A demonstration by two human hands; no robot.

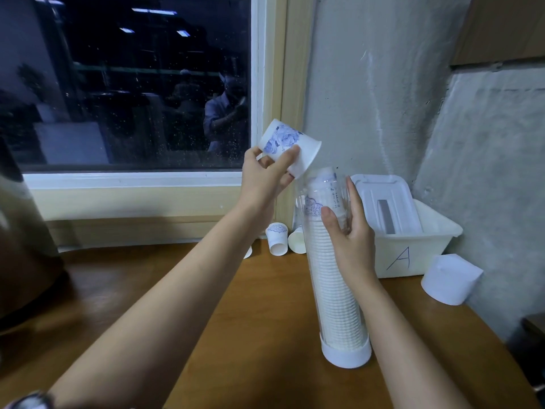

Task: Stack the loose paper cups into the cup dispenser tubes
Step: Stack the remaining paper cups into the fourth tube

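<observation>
A clear cup dispenser tube (334, 290) stands upright on the wooden table on a white base and holds a tall stack of white paper cups. My right hand (352, 234) grips the tube near its top. My left hand (265, 180) pinches a white paper cup with a blue flower print (287, 144). This cup is tilted, mouth down and to the right, just above and left of the tube's open top. Loose paper cups (278, 239) lie on their sides on the table behind the tube, partly hidden by my left arm.
A white plastic bin marked "A" (413, 255) with a lid inside it stands at the back right against the wall. A white cap (449, 278) lies to the bin's right. A dark rounded object (20, 231) fills the left edge. A window is behind.
</observation>
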